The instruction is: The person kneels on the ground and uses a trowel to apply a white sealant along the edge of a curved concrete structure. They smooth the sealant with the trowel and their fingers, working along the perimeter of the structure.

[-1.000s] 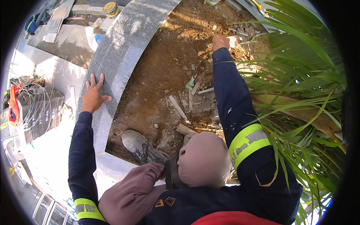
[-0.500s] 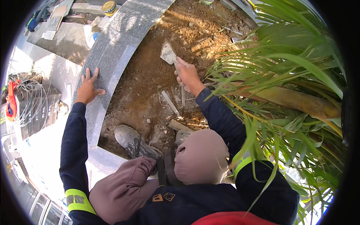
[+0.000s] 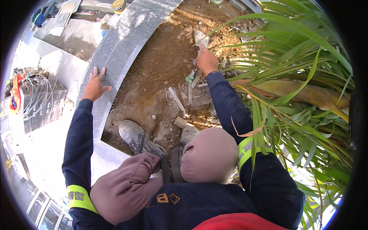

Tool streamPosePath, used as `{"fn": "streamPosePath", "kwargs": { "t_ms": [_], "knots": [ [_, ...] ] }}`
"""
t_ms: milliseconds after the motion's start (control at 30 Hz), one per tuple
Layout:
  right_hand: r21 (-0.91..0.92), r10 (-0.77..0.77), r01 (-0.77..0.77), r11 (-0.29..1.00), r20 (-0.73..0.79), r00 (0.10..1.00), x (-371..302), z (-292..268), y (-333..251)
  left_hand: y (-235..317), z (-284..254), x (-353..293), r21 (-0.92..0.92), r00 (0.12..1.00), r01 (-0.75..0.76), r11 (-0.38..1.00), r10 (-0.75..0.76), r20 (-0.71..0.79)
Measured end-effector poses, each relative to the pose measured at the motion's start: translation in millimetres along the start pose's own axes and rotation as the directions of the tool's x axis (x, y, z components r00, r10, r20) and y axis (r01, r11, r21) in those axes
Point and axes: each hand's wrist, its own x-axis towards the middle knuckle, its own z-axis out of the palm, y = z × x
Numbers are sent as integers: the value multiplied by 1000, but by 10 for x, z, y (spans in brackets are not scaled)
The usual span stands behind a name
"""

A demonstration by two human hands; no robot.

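My left hand [image 3: 94, 85] rests spread on a curved grey stone slab [image 3: 126, 36] that borders a bed of brown soil [image 3: 161, 57]. Over the far right part of the soil reaches my right hand [image 3: 207, 61], closed round the handle of a trowel. The pale, dirt-smeared blade of the trowel [image 3: 200, 37] points away from me, at the soil's surface. Most of its handle is hidden by my fingers. Thin light strips of debris [image 3: 176, 100] and a small green scrap [image 3: 190, 77] lie in the soil nearer to me.
Palm fronds [image 3: 295, 50] and a thick palm stem [image 3: 295, 94] crowd the right side, close to my right arm. My boots [image 3: 132, 134] stand in the soil. At left is a dark block with tangled wires [image 3: 44, 103]; a yellow tub [image 3: 119, 6] stands beyond the slab.
My right hand has moved the trowel farther away and to the right across the soil. The left hand keeps its place on the slab. My view has shifted slightly.
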Motion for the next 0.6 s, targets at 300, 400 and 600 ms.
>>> {"fn": "streamPosePath", "kwargs": {
  "t_ms": [300,400,600],
  "knots": [
    [960,439,-276,49,227,869,403,-23,536,39,-19,-73,30,1000,28,999,-28,13],
    [905,232,-422,57,399,887,19,-79,319,-45,35,-79,42,1000,13,999,-13,-11],
    [741,-44,-572,350,623,781,-1184,-356,140,-2,5,-40,38,1000,21,999,-21,-5]
  ]
}}
